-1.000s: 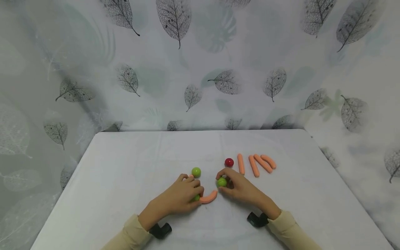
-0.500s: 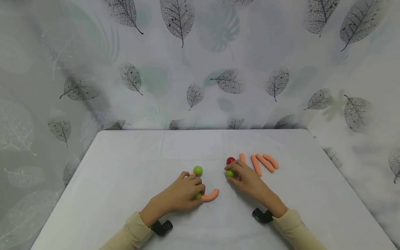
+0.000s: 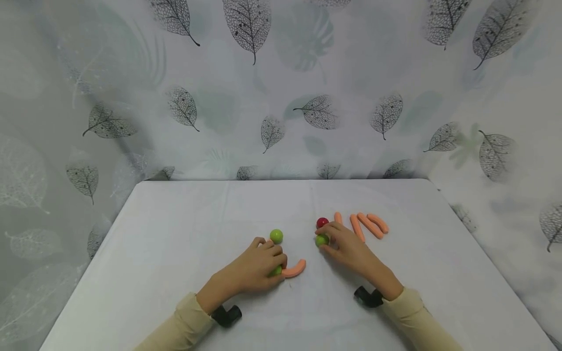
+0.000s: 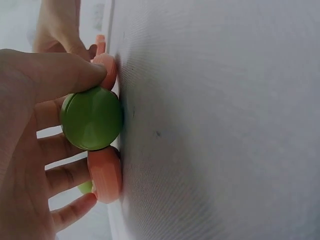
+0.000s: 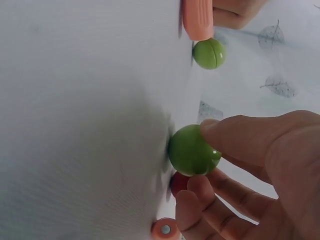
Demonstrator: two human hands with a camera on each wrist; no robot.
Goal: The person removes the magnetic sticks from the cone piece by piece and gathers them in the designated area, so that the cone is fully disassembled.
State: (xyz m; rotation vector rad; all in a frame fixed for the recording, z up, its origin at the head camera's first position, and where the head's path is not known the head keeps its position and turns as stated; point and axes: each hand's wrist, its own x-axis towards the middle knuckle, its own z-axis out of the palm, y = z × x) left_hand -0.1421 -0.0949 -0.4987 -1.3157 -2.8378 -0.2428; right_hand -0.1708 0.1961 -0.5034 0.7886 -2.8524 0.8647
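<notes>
Head view: near the lower middle of the frame, the left hand rests on the white cloth-covered table with its fingers curled round a small glossy green ball, which touches the near end of a curved orange sausage-shaped piece lying just right of it. The left wrist view shows that ball pinched between thumb and fingers against the cloth. Right of centre, the right hand pinches a second green ball on the table, just below a small dark red ball; the right wrist view shows this green ball held by thumb and fingertips. A third green ball lies free just above the left hand. Four straight orange sausage-shaped pieces lie side by side further right, the leftmost partly hidden behind the right hand.
</notes>
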